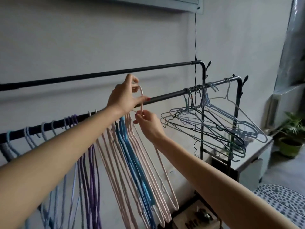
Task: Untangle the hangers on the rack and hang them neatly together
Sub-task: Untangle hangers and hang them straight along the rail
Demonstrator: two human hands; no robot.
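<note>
Thin coated-wire hangers throughout, smooth and rounded, with narrow hooks and long triangular bodies. Pink hanger (141,103) lifted above the near rail (166,95) of a black tubular metal rack (203,83), hook up, body trailing down to the right of the hanging row. Left hand (124,96) raised at the hook, thumb and fingertips pinching the pink wire near its top, arm stretched long from the lower left. Right hand (149,124) just below, fingers curled round the neck of the same hanger, wrist bent, forearm reaching in from the lower right. Hung in a tidy row on the near rail, left of the hands: pale blue hangers (28,136) at the far left, purple hangers (92,179) next, then a pink bunch (115,162) with bright blue hangers (132,159) packed among them, all close together and hanging steeply. Bare stretch of rail between the hands and the right end. Tangled heap of grey-blue and dark wire hangers (214,123) at the right end of the rail, crossed over each other and splayed sideways. Far rail (99,74) higher, against a plain pale wall (82,38). Thin black cord (195,38) dropping down the wall. Small cabinet (250,164) and a potted plant (290,139) to the right.
</note>
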